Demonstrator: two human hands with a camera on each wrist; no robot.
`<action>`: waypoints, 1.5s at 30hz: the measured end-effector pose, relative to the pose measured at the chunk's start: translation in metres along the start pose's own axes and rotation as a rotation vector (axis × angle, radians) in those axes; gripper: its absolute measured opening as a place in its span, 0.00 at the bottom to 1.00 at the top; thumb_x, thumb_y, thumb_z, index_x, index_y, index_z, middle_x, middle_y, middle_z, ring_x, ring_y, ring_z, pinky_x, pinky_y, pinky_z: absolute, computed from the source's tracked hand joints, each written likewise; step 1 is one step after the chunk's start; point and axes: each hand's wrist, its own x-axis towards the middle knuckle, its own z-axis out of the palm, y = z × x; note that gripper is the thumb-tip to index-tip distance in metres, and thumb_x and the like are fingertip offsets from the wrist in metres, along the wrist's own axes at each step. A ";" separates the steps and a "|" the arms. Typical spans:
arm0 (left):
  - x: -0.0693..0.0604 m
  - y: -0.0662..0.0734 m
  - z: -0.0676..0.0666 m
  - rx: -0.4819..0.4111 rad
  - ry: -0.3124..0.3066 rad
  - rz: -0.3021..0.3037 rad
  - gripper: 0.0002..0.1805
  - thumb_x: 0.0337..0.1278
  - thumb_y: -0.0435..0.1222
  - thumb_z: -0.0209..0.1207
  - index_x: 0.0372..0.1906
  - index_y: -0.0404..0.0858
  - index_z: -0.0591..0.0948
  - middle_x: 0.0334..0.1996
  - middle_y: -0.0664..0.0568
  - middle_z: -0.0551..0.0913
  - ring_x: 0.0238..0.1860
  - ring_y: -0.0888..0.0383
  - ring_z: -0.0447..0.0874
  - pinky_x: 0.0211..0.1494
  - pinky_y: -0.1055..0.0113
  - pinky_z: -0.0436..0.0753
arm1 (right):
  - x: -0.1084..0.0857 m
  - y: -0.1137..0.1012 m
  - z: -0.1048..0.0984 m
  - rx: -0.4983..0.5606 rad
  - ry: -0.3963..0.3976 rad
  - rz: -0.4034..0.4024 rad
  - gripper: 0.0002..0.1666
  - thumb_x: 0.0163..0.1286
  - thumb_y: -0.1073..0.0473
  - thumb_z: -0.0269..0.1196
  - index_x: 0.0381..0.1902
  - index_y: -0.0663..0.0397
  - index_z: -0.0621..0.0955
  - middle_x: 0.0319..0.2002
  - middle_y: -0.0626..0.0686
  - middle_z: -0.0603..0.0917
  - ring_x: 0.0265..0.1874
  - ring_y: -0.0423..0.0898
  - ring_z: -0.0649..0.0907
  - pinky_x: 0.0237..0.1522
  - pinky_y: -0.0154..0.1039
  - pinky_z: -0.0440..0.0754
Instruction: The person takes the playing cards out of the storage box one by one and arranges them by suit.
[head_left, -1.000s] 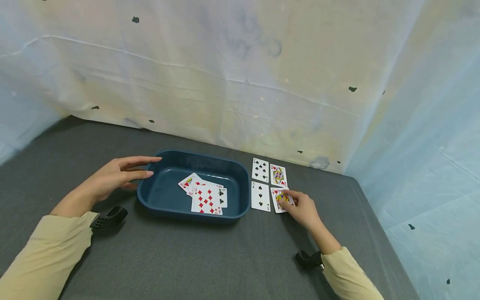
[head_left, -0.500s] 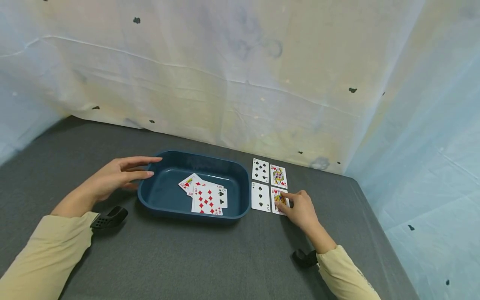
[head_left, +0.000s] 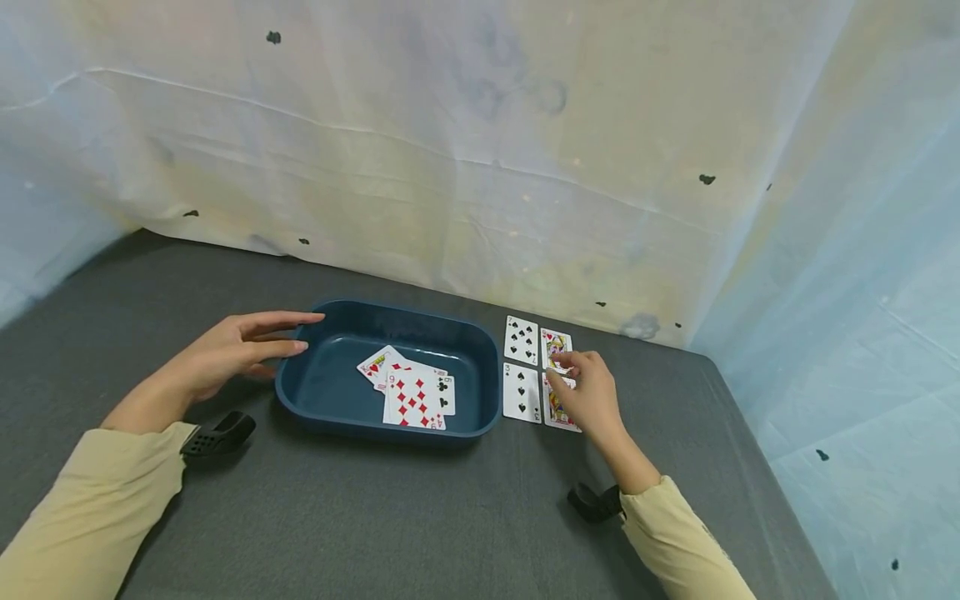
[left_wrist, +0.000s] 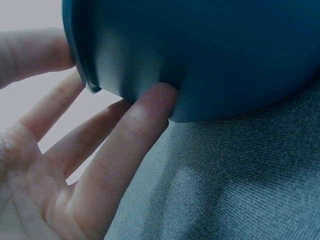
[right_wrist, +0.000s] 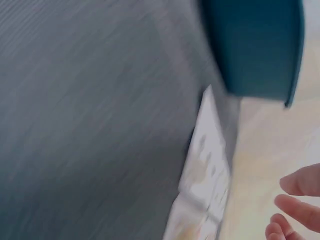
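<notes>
In the head view my left hand [head_left: 225,358] rests against the left end of a blue tray [head_left: 480,421]. Its fingers are spread and fairly straight; the left wrist view has the thumb [left_wrist: 142,135] on the tray's outer wall [left_wrist: 210,70]. My right hand [head_left: 592,400] hovers over two face cards with thumb and fingers apart, holding nothing. Below it, the red jack-like card [head_left: 558,417] is partly covered, as is the queen of hearts [head_left: 555,342] behind. Left of these lie a seven of spades [head_left: 521,340] and a three of spades [head_left: 521,392], together forming a two-by-two block.
Inside the tray several cards overlap, with a nine of diamonds [head_left: 412,400] on top and a club card [head_left: 447,396] beneath. The block sits close to the tray's right end. A pale cloth wall [head_left: 420,167] rises behind the dark grey table [head_left: 420,517].
My right hand straightened the front right card slightly, let go of it, then lifted and moved away toward the back and left. The left hand and tray stay in place.
</notes>
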 end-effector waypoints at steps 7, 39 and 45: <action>-0.002 0.000 -0.001 0.000 0.003 0.011 0.34 0.64 0.48 0.58 0.71 0.42 0.64 0.74 0.40 0.54 0.68 0.34 0.62 0.55 0.35 0.74 | 0.016 -0.044 0.006 0.245 0.007 0.045 0.14 0.66 0.58 0.63 0.48 0.57 0.83 0.42 0.57 0.81 0.40 0.51 0.80 0.39 0.38 0.75; -0.001 0.001 0.000 -0.030 -0.001 0.021 0.32 0.66 0.45 0.57 0.71 0.41 0.64 0.74 0.39 0.54 0.69 0.34 0.61 0.54 0.37 0.76 | 0.034 -0.149 0.084 0.452 -0.290 0.128 0.08 0.65 0.59 0.64 0.41 0.55 0.85 0.36 0.52 0.84 0.37 0.45 0.82 0.37 0.33 0.78; -0.002 0.001 0.000 -0.045 -0.003 0.009 0.32 0.65 0.45 0.57 0.71 0.41 0.64 0.74 0.39 0.54 0.68 0.35 0.62 0.55 0.38 0.76 | 0.031 -0.148 0.098 0.340 -0.348 0.102 0.13 0.61 0.57 0.68 0.43 0.56 0.84 0.41 0.54 0.84 0.43 0.48 0.81 0.44 0.39 0.80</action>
